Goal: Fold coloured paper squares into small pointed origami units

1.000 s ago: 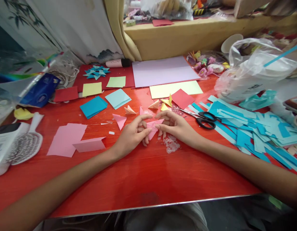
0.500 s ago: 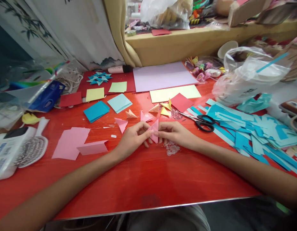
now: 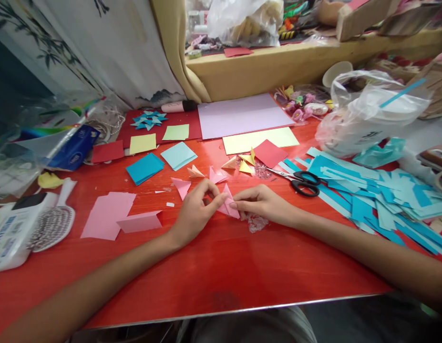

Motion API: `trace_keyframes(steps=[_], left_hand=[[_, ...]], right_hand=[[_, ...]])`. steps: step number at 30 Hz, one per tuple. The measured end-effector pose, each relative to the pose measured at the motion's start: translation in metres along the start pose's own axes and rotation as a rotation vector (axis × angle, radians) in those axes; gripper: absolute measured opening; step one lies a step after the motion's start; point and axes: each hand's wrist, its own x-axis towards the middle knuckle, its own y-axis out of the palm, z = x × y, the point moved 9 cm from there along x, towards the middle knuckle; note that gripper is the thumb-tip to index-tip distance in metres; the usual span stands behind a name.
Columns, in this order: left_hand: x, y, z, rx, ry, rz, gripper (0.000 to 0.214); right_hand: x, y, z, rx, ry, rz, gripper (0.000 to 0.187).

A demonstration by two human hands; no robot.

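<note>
A folded piece of pink paper is held just above the red table, between both hands. My left hand pinches its upper left edge with thumb and forefinger. On the other side, my right hand grips its lower right part, with the fingertips closed on it. Just beyond lie two folded pink pieces, one a triangle, along with folded peach pieces and small yellow ones. Pink sheets and a creased pink sheet rest left of my left forearm.
Black-handled scissors lie right of my right hand, beside a heap of blue paper strips. Stacks of blue paper and a lilac sheet are farther back. A hairbrush sits at left, a plastic bag at right.
The folded pink paper has tilted, its tip now leaning left. My left fingers have shifted up along its edge. The view has moved slightly.
</note>
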Motion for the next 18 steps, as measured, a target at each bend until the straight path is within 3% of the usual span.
trace_keyframes(steps=[3, 5, 7, 13, 18], left_hand=[[-0.006, -0.007, -0.026, 0.224, 0.295, -0.114, 0.022], [-0.013, 0.002, -0.041, 0.38, 0.496, -0.089, 0.029], [-0.018, 0.008, -0.046, 0.436, 0.593, -0.057, 0.032], [-0.015, 0.008, -0.041, 0.362, 0.558, -0.025, 0.034], [-0.011, 0.006, -0.034, 0.228, 0.443, 0.002, 0.025]], right_hand=[[-0.001, -0.004, -0.002, 0.072, 0.025, -0.07, 0.036], [-0.002, -0.006, -0.002, 0.116, 0.033, -0.112, 0.036], [-0.003, -0.007, -0.001, 0.156, 0.039, -0.137, 0.035], [-0.004, -0.009, 0.0, 0.166, 0.027, -0.154, 0.032], [-0.004, -0.007, 0.004, 0.154, -0.035, -0.117, 0.031]])
